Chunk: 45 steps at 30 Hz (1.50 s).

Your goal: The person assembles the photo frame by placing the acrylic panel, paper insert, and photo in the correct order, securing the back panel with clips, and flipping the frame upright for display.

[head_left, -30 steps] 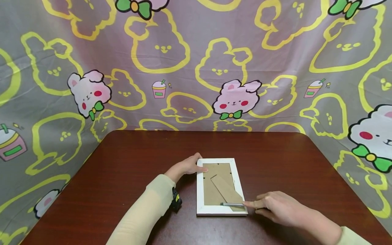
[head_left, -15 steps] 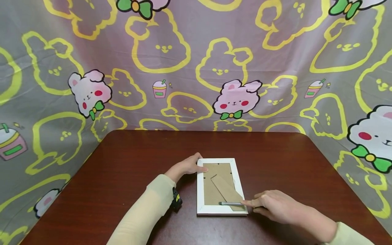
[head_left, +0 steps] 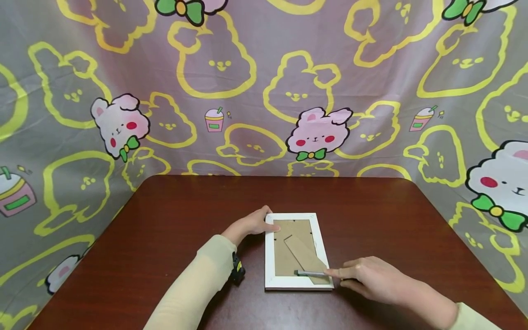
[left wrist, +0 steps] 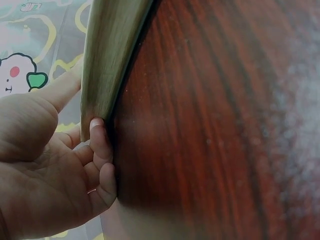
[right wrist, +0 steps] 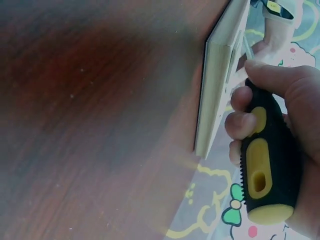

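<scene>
A white picture frame (head_left: 270, 256) lies face down on the table, its brown backing board (head_left: 284, 261) and slanting easel leg (head_left: 304, 253) upward. My left hand (head_left: 255, 222) holds its far left corner, thumb over the back and, in the left wrist view, fingers (left wrist: 101, 142) against the side edge. In my right hand (head_left: 377, 277) is a screwdriver (right wrist: 275, 160) with a black and yellow handle; the fingers curl round it and the index finger stretches toward the shaft. Its metal shaft (head_left: 312, 273) crosses the lower part of the easel leg, with the tip over the board near the bottom rim.
Small dark tabs (head_left: 310, 239) sit along the edges of the backing board. A dark wooden table (head_left: 198, 197) surrounds the frame. Behind and beside it hangs a patterned curtain (head_left: 247, 105). A black device (head_left: 237, 269) is on my left wrist.
The screwdriver tip has shifted slightly left and toward the far side over the backing board, the right hand moving a little with it. The left hand and the frame stay in place.
</scene>
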Each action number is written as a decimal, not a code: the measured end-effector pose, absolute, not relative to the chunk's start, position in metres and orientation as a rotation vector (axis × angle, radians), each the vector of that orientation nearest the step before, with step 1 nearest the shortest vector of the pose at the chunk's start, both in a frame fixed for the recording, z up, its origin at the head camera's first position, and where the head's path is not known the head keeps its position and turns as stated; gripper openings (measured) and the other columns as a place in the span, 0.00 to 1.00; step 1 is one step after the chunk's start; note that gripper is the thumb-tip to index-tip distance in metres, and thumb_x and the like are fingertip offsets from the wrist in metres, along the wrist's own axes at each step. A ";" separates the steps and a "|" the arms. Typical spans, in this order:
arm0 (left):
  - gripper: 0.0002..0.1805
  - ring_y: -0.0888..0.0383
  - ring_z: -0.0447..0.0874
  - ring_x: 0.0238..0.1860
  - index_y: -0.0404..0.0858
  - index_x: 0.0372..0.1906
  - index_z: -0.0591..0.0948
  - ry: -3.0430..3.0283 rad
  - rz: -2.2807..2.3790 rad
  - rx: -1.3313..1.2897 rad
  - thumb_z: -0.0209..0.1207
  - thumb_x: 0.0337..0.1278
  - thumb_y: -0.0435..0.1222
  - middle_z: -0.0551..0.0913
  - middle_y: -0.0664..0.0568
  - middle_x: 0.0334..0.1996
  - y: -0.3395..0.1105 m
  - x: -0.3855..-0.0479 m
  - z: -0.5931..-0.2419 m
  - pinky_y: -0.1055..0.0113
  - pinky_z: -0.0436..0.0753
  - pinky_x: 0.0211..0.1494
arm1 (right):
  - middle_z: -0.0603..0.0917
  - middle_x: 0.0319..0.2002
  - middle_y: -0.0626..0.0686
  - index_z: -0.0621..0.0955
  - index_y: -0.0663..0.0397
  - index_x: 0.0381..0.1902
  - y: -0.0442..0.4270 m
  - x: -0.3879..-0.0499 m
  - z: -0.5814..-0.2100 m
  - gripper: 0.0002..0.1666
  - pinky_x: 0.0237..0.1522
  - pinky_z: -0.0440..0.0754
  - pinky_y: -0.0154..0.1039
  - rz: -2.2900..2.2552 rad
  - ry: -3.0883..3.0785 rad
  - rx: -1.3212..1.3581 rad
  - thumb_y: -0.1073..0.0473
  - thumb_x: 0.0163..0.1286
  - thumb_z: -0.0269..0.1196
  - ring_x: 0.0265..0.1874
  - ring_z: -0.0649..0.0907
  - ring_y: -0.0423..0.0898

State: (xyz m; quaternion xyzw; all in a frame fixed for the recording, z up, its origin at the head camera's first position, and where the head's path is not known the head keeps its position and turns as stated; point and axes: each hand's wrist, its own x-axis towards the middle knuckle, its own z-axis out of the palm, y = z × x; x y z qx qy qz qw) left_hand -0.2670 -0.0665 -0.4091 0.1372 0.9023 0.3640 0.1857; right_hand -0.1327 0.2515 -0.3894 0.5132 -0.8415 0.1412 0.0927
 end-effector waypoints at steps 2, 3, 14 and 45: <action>0.23 0.55 0.70 0.34 0.36 0.48 0.69 2.547 1.022 0.375 0.68 0.57 0.42 0.73 0.48 0.34 -0.066 -0.267 -0.409 0.64 0.71 0.38 | 0.75 0.29 0.31 0.81 0.40 0.59 0.252 -0.134 -0.388 0.33 0.25 0.68 0.22 0.408 -2.491 1.499 0.64 0.54 0.73 0.23 0.69 0.26; 0.23 0.54 0.70 0.34 0.36 0.48 0.69 2.552 1.017 0.372 0.68 0.57 0.42 0.73 0.48 0.34 -0.066 -0.267 -0.409 0.64 0.71 0.39 | 0.75 0.28 0.31 0.80 0.40 0.59 0.253 -0.134 -0.387 0.34 0.25 0.68 0.22 0.406 -2.491 1.483 0.65 0.54 0.73 0.23 0.69 0.26; 0.24 0.55 0.71 0.35 0.36 0.48 0.70 2.585 0.967 0.389 0.68 0.57 0.44 0.74 0.49 0.34 -0.064 -0.268 -0.410 0.63 0.72 0.40 | 0.71 0.25 0.32 0.80 0.37 0.59 0.254 -0.140 -0.385 0.33 0.23 0.68 0.27 0.348 -2.509 1.376 0.63 0.55 0.72 0.21 0.67 0.28; 0.23 0.54 0.72 0.35 0.38 0.48 0.69 2.558 0.946 0.366 0.66 0.59 0.46 0.74 0.49 0.34 -0.067 -0.266 -0.409 0.61 0.72 0.41 | 0.78 0.21 0.34 0.82 0.47 0.55 0.254 -0.162 -0.371 0.23 0.22 0.72 0.36 0.290 -2.695 1.081 0.55 0.61 0.70 0.18 0.68 0.31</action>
